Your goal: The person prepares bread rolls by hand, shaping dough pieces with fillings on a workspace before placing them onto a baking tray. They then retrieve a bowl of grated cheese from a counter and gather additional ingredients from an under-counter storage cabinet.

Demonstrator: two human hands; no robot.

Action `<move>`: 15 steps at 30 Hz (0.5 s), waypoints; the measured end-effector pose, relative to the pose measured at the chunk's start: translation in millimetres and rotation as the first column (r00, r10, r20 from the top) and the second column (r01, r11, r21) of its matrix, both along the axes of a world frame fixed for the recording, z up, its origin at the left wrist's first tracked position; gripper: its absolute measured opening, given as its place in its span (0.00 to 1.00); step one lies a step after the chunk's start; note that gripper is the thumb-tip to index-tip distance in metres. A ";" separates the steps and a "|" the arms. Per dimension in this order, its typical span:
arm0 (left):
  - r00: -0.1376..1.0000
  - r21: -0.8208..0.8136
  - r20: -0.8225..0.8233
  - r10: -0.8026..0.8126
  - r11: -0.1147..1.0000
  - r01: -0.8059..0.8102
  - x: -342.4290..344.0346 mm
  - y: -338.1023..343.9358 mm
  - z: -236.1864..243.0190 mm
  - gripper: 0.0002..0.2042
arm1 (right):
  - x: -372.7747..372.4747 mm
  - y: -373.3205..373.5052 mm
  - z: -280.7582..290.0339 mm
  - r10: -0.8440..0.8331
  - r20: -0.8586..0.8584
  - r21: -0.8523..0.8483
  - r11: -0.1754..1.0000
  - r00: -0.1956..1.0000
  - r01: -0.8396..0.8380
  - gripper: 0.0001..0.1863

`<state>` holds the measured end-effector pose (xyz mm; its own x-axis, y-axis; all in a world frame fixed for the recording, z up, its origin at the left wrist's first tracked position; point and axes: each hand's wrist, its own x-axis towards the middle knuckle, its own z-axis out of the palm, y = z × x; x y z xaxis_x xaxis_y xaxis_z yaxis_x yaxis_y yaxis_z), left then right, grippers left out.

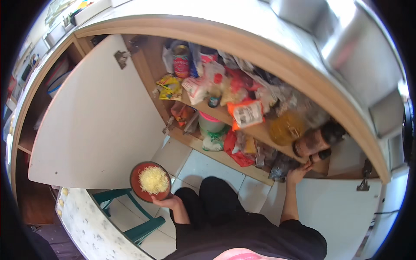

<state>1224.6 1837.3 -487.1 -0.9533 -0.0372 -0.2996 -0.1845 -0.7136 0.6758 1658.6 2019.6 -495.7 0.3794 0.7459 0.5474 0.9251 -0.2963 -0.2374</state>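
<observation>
On my left hand (167,202) rests a round reddish-brown bowl (135,188), my fingers gripping its near edge. A heap of pale yellow shredded cheese (154,180) fills its middle. My right arm stretches into the open cupboard, where my right hand (298,172) closes at the lower part of a small dark-capped bottle (316,157). Part of its grip is hard to see. Just beyond stands a larger brown bottle (310,144) with a black cap. Left of that is a container of yellow contents (287,127).
Packets, bags and a red tin (181,65) crowd the cupboard's upper shelf; an orange-and-white packet (246,114) hangs over its edge. A white tub (211,125) sits below. Cupboard doors stand open at left (95,121) and right (338,208). A green stool (143,227) is beside the marbled table (93,225).
</observation>
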 end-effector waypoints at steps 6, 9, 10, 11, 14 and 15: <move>0.985 -0.046 0.168 0.037 0.998 -0.030 27.0 -9.9 61.7 0.28 | 1.3 -7.6 29.1 -0.243 -0.005 -0.538 0.819 0.970 0.202 0.49; 0.987 -0.111 0.160 0.024 0.994 -0.006 31.5 -29.3 89.5 0.28 | -35.9 1.5 64.3 -0.413 -0.063 -0.824 0.536 0.909 0.186 0.47; 0.984 -0.050 0.180 -0.013 0.999 0.022 34.1 -31.8 106.8 0.27 | -40.2 4.7 73.1 -0.444 -0.039 -0.884 0.433 0.895 0.177 0.43; 0.986 -0.056 0.170 0.003 0.998 0.007 34.3 -35.1 127.6 0.27 | -46.0 4.7 75.0 -0.411 -0.026 -0.913 0.382 0.911 0.146 0.40; 0.985 -0.066 0.172 0.013 0.998 -0.001 28.0 -58.3 192.9 0.27 | -75.2 -2.2 58.7 -0.143 -0.026 -0.960 0.281 0.989 0.015 0.33; 0.978 -0.066 0.203 0.041 0.997 -0.028 24.8 -75.3 214.7 0.27 | -93.1 -12.1 44.0 0.007 -0.050 -0.963 0.265 0.999 -0.051 0.31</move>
<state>1249.4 1762.0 -272.4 -0.8703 -0.0939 -0.4835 -0.2988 -0.6798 0.6698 1565.4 2007.5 -451.7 0.3447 0.7284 -0.5921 0.9374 -0.3008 0.1757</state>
